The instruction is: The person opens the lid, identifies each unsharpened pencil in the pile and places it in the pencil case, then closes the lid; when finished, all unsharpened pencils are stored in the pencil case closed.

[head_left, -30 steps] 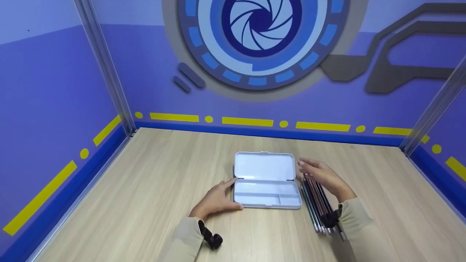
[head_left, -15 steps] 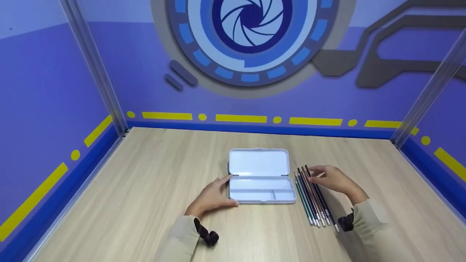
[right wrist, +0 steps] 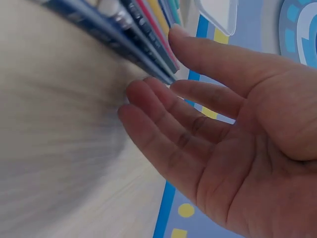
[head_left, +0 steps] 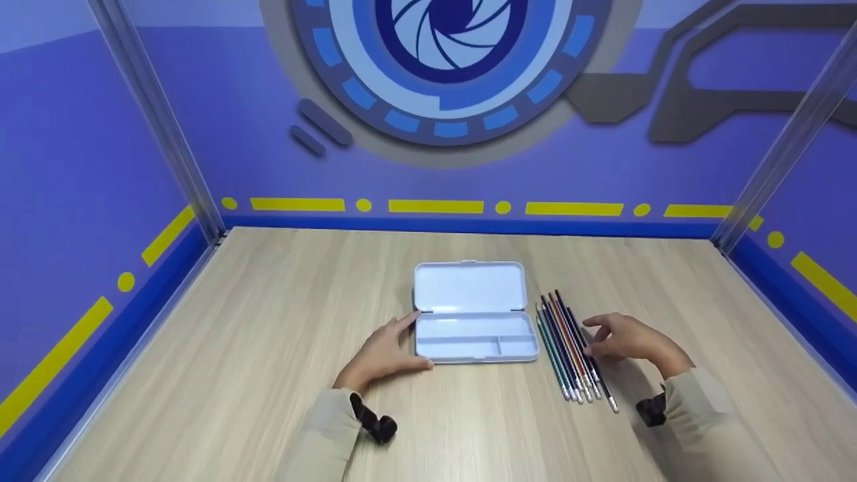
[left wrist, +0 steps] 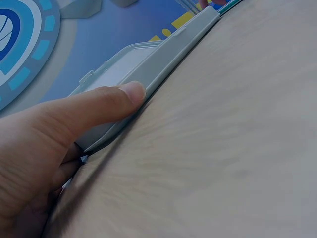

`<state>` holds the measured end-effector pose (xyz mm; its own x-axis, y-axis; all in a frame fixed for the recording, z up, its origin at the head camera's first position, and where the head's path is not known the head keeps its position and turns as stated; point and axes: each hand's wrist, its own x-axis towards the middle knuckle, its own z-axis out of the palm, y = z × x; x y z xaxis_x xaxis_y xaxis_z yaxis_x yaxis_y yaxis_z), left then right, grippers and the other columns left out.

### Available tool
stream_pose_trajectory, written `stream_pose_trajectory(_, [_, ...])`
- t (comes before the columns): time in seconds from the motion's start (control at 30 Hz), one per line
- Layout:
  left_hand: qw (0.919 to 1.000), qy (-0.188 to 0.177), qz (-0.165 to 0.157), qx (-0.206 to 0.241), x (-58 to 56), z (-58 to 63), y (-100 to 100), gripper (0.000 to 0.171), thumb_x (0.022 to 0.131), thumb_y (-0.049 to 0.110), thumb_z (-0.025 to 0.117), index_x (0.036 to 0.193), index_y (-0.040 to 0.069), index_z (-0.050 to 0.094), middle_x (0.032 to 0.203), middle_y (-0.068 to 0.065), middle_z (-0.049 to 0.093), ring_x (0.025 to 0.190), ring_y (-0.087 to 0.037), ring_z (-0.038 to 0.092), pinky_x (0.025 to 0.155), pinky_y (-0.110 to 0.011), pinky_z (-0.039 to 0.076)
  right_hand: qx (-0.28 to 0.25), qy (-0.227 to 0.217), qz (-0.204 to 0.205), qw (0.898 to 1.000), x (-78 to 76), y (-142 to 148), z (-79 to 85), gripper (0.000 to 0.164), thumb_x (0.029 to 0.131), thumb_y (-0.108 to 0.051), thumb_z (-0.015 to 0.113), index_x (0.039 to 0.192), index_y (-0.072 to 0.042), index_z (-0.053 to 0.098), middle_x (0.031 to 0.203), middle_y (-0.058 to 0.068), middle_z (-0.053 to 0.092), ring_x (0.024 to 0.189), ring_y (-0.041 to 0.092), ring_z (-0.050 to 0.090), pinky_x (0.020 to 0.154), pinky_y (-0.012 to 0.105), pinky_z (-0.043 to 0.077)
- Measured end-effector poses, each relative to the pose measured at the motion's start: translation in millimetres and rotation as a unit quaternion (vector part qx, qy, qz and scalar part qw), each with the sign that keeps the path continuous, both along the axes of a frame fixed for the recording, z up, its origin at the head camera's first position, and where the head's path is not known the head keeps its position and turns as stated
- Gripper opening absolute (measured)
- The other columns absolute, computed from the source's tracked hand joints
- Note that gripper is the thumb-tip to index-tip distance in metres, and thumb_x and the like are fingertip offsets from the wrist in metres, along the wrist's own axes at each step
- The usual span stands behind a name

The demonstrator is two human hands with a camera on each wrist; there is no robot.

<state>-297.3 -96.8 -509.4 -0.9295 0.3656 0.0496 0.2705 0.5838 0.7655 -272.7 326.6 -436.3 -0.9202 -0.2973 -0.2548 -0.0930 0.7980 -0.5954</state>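
Note:
A white pencil case (head_left: 477, 338) lies on the table with its lid raised back, showing a long compartment and smaller ones in front. My left hand (head_left: 383, 353) grips its left end. In the left wrist view the thumb (left wrist: 111, 104) presses the front wall of the case (left wrist: 153, 67). Right of the case lies a bundle of pencils (head_left: 568, 348), their eraser ends toward me. Beside the bundle's right edge is my right hand (head_left: 633, 340), with nothing in its grasp. The right wrist view shows its fingers loosely bent and the thumb close to the pencils (right wrist: 143, 34).
A pale wood-grain table (head_left: 301, 288) bears everything. Purple-blue panels (head_left: 281, 167) with yellow dashes stand at the back and sides. Metal posts (head_left: 157, 120) mark the corners. One pencil (head_left: 606, 388) sticks out toward me from the bundle.
My right hand has come away from over the pencils to their right side, leaving the bundle more exposed. The left hand stays on the case. The head view has shifted slightly.

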Motion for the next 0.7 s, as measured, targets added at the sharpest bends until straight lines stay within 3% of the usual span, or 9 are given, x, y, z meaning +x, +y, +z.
stream_pose_trajectory(0.2, [1.0000, -0.001, 0.000, -0.004, 0.2, 1.3, -1.9, 0.100, 0.064, 0.048, 0.085, 0.148, 0.023, 0.038, 0.149, -0.029, 0.033, 0.138, -0.047, 0.031, 0.112, -0.059, 0.029, 0.000, -0.025, -0.013, 1.000, 3.0, 1.1, -2.3, 0.065, 0.081, -0.013, 0.075, 0.133, 0.013, 0.046, 0.098, 0.019, 0.067, 0.078, 0.021, 0.066, 0.070, 0.038, 0.057])
stream_pose_trajectory(0.53, [1.0000, 0.001, 0.001, -0.003, 0.1, -0.2, -2.0, 0.100, 0.064, 0.048, 0.086, 0.148, 0.023, 0.038, 0.149, -0.029, 0.033, 0.138, -0.047, 0.031, 0.112, -0.059, 0.029, -0.020, -0.030, -0.008, 0.999, -0.3, 6.9, -8.1, 0.060, 0.081, -0.006, 0.074, 0.130, 0.014, 0.048, 0.089, 0.016, 0.065, 0.071, 0.018, 0.062, 0.064, 0.034, 0.055])
stream_pose_trajectory(0.7, [1.0000, -0.004, 0.001, -0.009, 0.1, 0.5, -2.0, 0.100, 0.064, 0.049, 0.085, 0.149, 0.025, 0.038, 0.150, -0.032, 0.030, 0.140, -0.048, 0.027, 0.112, -0.061, 0.028, -0.047, -0.040, -0.041, 0.997, 0.5, 7.4, -12.2, 0.061, 0.082, -0.005, 0.071, 0.133, 0.014, 0.044, 0.084, 0.011, 0.062, 0.066, 0.015, 0.060, 0.060, 0.032, 0.055])
